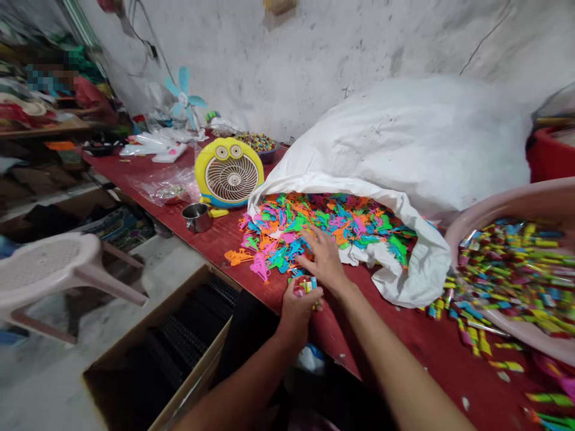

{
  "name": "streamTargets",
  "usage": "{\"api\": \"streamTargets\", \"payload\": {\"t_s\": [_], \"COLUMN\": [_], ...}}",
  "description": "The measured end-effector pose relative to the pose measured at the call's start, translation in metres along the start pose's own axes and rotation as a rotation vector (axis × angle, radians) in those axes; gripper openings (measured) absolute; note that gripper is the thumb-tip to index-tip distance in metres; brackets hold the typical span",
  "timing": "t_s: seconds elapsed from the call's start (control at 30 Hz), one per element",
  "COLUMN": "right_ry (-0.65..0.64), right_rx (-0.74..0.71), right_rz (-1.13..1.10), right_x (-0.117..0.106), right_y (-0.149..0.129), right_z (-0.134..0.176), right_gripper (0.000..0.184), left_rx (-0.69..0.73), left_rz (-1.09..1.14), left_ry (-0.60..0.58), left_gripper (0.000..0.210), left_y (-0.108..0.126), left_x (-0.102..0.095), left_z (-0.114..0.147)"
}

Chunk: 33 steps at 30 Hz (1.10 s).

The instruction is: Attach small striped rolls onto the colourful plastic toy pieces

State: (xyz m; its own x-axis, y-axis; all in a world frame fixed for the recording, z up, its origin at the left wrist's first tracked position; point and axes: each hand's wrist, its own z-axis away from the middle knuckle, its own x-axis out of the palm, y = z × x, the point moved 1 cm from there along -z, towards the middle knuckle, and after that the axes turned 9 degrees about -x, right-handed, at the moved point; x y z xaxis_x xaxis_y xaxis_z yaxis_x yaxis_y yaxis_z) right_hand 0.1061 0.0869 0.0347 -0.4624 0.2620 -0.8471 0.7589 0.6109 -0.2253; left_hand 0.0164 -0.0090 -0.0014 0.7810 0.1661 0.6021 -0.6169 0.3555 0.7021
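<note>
My left hand (294, 308) is closed around several small coloured tubes (308, 285) at the front edge of the red table (265, 293). Beyond it, my right hand (326, 257) stretches over a heap of small flat plastic pieces (336, 221) in orange, pink, green and blue, fingers apart. Whether its fingertips touch any piece I cannot tell. The heap spills out of the mouth of a large white sack (395, 137) onto the tabletop.
A pink basin (467, 218) of coloured tubes stands at the right, with more tubes loose beside it. Left of the sack are a yellow fan (229, 173) and a metal cup (196, 217). Below are a cardboard box (211, 353) and a plastic stool (49, 269). A person sits far left.
</note>
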Motion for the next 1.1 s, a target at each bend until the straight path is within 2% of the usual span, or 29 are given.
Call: {"api": "streamTargets", "payload": {"t_s": [0.1, 0.17, 0.27, 0.4, 0.5, 0.6, 0.7, 0.8, 0.87, 0.97, 1.1], "right_ry": [-0.23, -0.282, -0.271, -0.216, -0.168, -0.098, 0.089, 0.326, 0.43, 0.476, 0.51], "right_rx": [-0.17, -0.2, -0.19, -0.202, -0.198, -0.156, 0.026, 0.347, 0.549, 0.725, 0.781], "right_rz": [0.034, 0.037, 0.039, 0.021, -0.071, -0.195, -0.323, -0.504, -0.678, -0.871, -0.887], "right_x": [0.011, 0.014, 0.009, -0.01, -0.026, -0.038, -0.047, -0.055, -0.06, -0.063, -0.062], "right_y": [0.001, 0.007, 0.021, 0.041, 0.052, 0.057, 0.056, 0.049, 0.04, 0.022, -0.001], "right_z": [-0.019, -0.017, 0.006, 0.048, 0.07, 0.078, 0.08, 0.083, 0.088, 0.1, 0.124], "right_gripper": [0.06, 0.054, 0.048, 0.048, 0.043, 0.034, 0.028, 0.029, 0.035, 0.038, 0.036], "left_rx": [0.011, 0.005, -0.014, -0.017, -0.008, -0.009, -0.004, 0.025, 0.028, 0.025, -0.011], "left_rz": [0.025, 0.002, -0.028, -0.041, -0.049, -0.057, -0.073, -0.096, -0.113, -0.113, -0.11], "left_ry": [0.013, 0.014, -0.024, -0.074, -0.048, -0.022, -0.041, -0.034, -0.028, -0.06, -0.155], "left_gripper": [0.043, 0.041, 0.04, 0.044, 0.042, 0.042, 0.044, 0.04, 0.039, 0.041, 0.041], "left_y": [0.0, 0.0, 0.0, 0.002, 0.003, 0.003, 0.002, 0.001, 0.0, -0.003, -0.013], "left_x": [-0.006, -0.008, -0.007, -0.001, 0.004, 0.006, 0.005, 0.004, 0.008, 0.02, 0.041], "left_z": [0.003, 0.006, 0.01, 0.01, 0.006, 0.002, 0.002, 0.004, 0.007, 0.01, 0.01]}}
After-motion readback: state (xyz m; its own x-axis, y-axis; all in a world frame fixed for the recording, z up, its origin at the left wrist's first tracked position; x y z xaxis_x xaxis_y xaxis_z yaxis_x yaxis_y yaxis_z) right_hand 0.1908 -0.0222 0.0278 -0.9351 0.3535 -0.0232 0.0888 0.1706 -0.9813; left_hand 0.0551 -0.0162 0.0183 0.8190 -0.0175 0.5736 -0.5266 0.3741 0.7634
